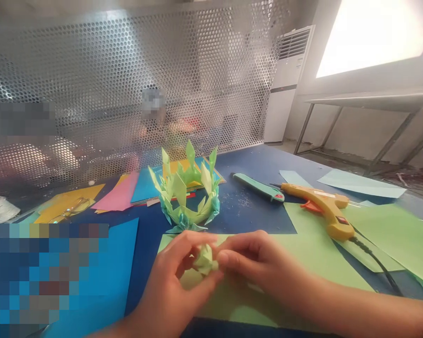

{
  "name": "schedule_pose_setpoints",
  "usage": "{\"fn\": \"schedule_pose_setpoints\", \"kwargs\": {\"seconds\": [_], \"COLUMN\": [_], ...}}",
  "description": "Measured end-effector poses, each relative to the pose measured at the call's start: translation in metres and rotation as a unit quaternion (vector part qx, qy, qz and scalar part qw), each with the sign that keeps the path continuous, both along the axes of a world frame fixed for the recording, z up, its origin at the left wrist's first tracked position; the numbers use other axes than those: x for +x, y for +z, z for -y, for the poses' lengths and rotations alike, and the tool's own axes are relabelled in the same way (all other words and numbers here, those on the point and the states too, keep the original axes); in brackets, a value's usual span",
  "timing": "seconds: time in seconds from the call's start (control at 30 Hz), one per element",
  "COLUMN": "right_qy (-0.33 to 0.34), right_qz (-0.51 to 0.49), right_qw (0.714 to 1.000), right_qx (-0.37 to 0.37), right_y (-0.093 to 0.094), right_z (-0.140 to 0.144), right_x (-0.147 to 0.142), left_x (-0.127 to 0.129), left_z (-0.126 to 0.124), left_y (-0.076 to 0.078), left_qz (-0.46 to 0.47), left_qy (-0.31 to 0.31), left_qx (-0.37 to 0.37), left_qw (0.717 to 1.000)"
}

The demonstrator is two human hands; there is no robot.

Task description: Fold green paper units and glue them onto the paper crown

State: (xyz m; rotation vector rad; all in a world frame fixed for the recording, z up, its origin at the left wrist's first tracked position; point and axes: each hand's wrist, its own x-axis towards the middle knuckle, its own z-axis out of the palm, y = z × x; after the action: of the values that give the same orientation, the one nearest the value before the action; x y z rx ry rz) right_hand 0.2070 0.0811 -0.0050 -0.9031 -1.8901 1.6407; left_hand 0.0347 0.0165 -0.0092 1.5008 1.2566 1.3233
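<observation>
Head view, single frame. Both hands met low at centre, over a large pale green paper sheet (303, 263) lying flat on the dark blue surface (254, 164).

Left hand (172, 286): fingers curled, thumb and forefinger pinched on a small folded pale green paper piece (204, 260). Right hand (254, 265): fingertips pressed onto the same piece from the other side, thumb underneath, so the piece sat clamped between the two hands. The piece was compact and crumpled-looking; no clear long axis could be told. Neither hand was nearer, since both touched it, the left wrapping slightly more of it.

Directly beyond the hands, near but apart from them, stood a ring-shaped crown of interlocked folded green and teal paper units (186, 197), points upward, open at the top. It lay straight ahead of the held piece, away from the body.

To the right of the ring: a teal utility knife (259, 187), lying diagonally, and a yellow hot-glue gun (324, 206) with an orange trigger, on its side, nozzle toward the knife, black cord running toward the near right edge. Well apart from both hands.

To the left: a blue paper sheet (123, 263), then pink paper (120, 195) and orange-yellow paper (66, 202) farther back. A perforated metal screen (127, 70) closed off the rear of the surface.
</observation>
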Motion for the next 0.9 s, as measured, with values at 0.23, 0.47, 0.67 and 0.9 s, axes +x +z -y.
{"fn": "schedule_pose_setpoints", "kwargs": {"seconds": [0.23, 0.47, 0.67, 0.9], "right_qy": [-0.061, -0.023, 0.026, 0.113], "right_qz": [0.106, 0.342, 0.391, 0.341], "right_qw": [0.960, 0.821, 0.812, 0.817], "right_qx": [0.252, 0.456, 0.433, 0.451], "right_y": [0.016, 0.047, 0.064, 0.078], "right_z": [-0.006, -0.028, -0.039, -0.068], "right_x": [0.004, -0.019, -0.038, -0.006], "left_x": [-0.006, -0.007, -0.010, -0.011], "left_z": [-0.009, -0.017, -0.016, -0.015], "left_y": [0.002, 0.003, 0.002, -0.004], "left_qz": [0.105, 0.170, 0.189, 0.188], "left_qy": [0.005, 0.024, 0.048, 0.055], "left_qx": [-0.070, -0.125, -0.131, -0.104], "left_qw": [0.992, 0.977, 0.972, 0.975]}}
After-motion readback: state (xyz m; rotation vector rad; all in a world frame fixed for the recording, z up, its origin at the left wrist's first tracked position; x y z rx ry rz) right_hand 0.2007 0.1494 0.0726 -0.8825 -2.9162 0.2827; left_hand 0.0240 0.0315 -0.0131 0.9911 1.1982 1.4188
